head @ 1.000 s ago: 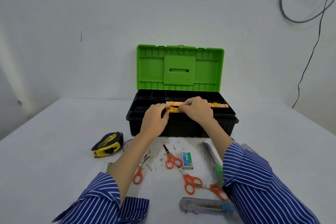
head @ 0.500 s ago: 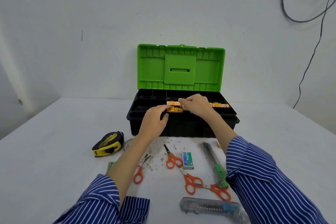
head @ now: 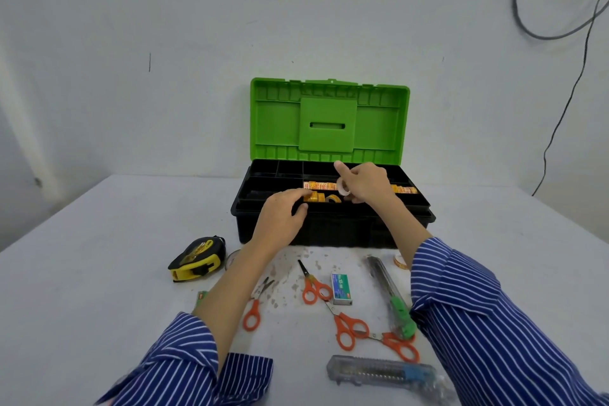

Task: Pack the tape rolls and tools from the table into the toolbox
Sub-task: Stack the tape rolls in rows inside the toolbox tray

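Note:
The black toolbox stands open, its green lid upright. Yellow-orange tape rolls lie in rows in its top tray. My left hand curls over the left end of the front row and pinches a yellow tape roll. My right hand is raised just above the tray and grips a small clear tape roll, index finger pointing up. Several orange scissors lie on the table between my forearms.
In front of the box lie a yellow tape measure, a staple box, a green-tipped utility knife, a clear utility knife and a loose tape roll. A cable hangs on the wall at right.
My right hand has lifted off the row of rolls with a clear tape roll in it. My left hand stays at the row's left end.

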